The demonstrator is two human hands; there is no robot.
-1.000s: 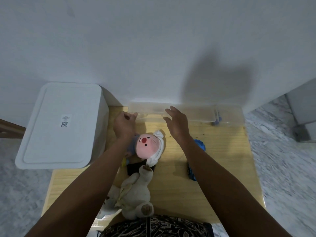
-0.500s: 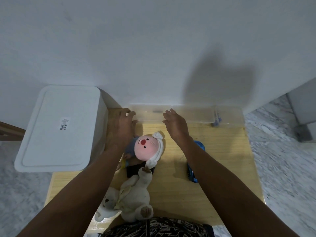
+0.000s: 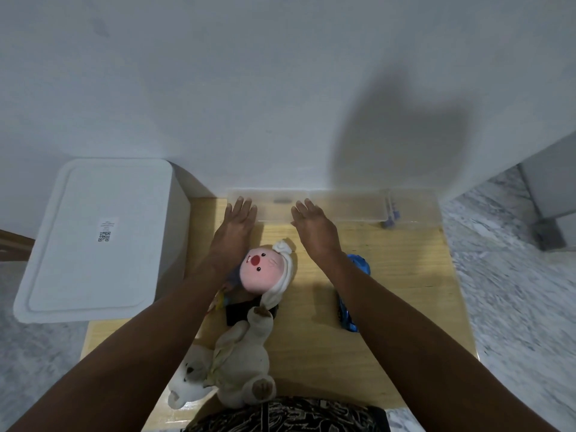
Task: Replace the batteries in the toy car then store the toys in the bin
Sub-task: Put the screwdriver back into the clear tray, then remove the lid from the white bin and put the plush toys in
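Note:
A clear plastic box (image 3: 346,205) lies along the far edge of the wooden table (image 3: 402,275), against the wall. My left hand (image 3: 235,224) and my right hand (image 3: 313,224) both reach to its left half with straight fingers touching its front and top. A blue toy car (image 3: 352,286) lies on the table, partly hidden under my right forearm. A pink-faced plush doll (image 3: 265,269) lies between my arms. A beige plush bear (image 3: 240,369) lies near the front edge.
A white lidded bin (image 3: 93,238) with a small label stands on the floor left of the table. A second clear box (image 3: 411,207) with a blue clasp sits at the table's far right. Marble floor surrounds the table.
My left hand has opened from curled fingers to flat and moved onto the clear box's left end. My right hand has shifted slightly forward onto the box.

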